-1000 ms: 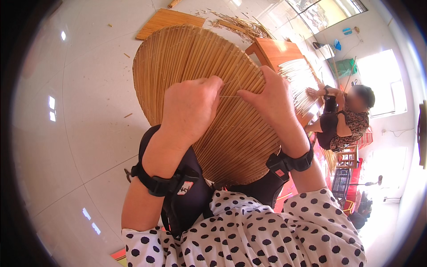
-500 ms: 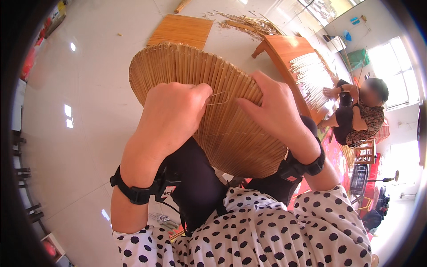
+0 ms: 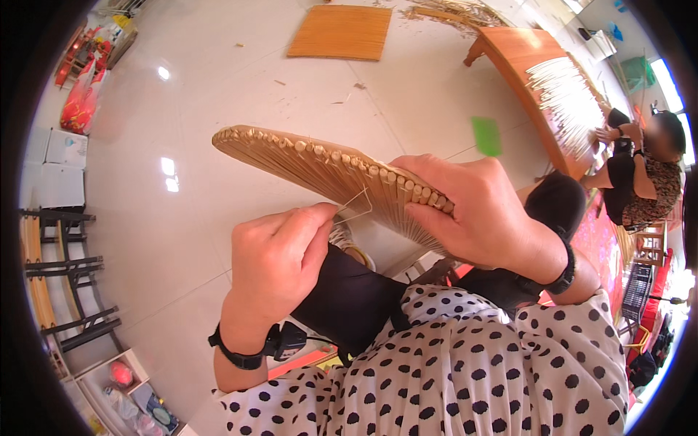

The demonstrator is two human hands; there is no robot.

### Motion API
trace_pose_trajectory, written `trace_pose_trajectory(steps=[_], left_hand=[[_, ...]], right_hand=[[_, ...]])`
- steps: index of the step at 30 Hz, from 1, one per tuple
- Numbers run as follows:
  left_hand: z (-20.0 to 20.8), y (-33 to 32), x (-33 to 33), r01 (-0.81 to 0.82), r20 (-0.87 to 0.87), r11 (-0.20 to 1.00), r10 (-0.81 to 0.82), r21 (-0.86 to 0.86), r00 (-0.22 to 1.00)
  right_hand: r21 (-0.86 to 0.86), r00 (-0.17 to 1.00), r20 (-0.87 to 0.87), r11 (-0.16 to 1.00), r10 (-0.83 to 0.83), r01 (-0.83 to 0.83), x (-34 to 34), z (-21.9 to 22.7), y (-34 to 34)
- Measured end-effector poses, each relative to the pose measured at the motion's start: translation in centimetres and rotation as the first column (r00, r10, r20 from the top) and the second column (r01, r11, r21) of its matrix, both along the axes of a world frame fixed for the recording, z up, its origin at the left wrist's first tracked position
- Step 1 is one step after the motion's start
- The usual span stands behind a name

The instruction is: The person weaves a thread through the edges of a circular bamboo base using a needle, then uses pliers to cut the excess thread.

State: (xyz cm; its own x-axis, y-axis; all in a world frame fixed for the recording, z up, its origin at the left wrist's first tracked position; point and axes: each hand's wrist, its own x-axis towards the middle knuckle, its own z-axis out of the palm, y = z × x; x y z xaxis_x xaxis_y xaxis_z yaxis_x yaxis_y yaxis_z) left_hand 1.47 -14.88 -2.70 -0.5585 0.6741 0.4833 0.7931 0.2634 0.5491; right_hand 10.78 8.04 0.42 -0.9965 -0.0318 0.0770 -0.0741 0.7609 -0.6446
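Observation:
A fan-shaped panel of many tan plant stalks, laid side by side, is tilted in front of me so its rim of cut stalk ends faces up toward me. My right hand is closed on the panel's right end, thumb on the near face and fingers over the far side. Close to the near face, my left hand pinches a thin pale strand, which stands out in a small loop against the stalks. Whether it is thread or wire, I cannot make out. The panel's lower part is partly hidden behind my hands.
A flat wooden board lies on the tiled floor ahead. At right, a person sits by a low wooden table spread with pale stalks. Black-framed folded furniture and a white box stand at left.
The panel has tipped from showing its broad face to showing its rim edge-on. My left hand has moved down and off the panel's face, still pinching the strand; my right hand keeps its grip.

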Motion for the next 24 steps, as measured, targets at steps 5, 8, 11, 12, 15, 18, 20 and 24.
trace_pose_trajectory(steps=[5, 8, 11, 12, 15, 18, 20, 24], left_hand=[[-0.1, -1.8, 2.3, -0.017, 0.035, 1.0, 0.018, -0.022, 0.999], [-1.4, -2.1, 4.1, -0.024, 0.093, 1.0, 0.025, -0.009, 0.995], [-2.4, -2.5, 5.7, -0.038, 0.133, 0.999, 0.04, -0.016, 0.99], [-2.6, -2.8, 6.3, -0.048, 0.144, 0.999, 0.051, -0.023, 0.988], [-3.8, -4.6, 7.9, -0.107, 0.158, 0.993, 0.113, -0.043, 0.981], [-4.6, -6.7, 9.6, -0.185, 0.183, 0.972, 0.211, -0.148, 0.96], [-4.4, -6.8, 10.5, -0.192, 0.157, 0.967, 0.219, -0.167, 0.963], [-3.4, -7.7, 13.4, -0.255, 0.161, 0.911, 0.319, -0.323, 0.934]], right_hand=[[0.072, 0.992, -0.035, 0.991, 0.119, -0.116, 1.4, 0.5, -1.2], [0.059, 0.968, -0.149, 0.979, 0.201, -0.194, 2.7, -0.7, -1.3], [-0.015, 0.936, -0.276, 0.973, 0.218, -0.231, 3.6, -1.8, -1.6], [-0.082, 0.951, -0.214, 0.966, 0.223, -0.245, 3.9, -1.7, -1.6], [-0.306, 0.946, -0.059, 0.896, 0.319, -0.321, 3.6, -0.7, -0.9], [-0.466, 0.915, -0.034, 0.803, 0.403, -0.371, 3.6, -1.9, -0.1], [-0.531, 0.906, -0.056, 0.756, 0.419, -0.383, 3.7, -2.9, -0.3], [-0.692, 0.905, -0.021, 0.647, 0.425, -0.32, 4.2, -4.1, -0.2]])
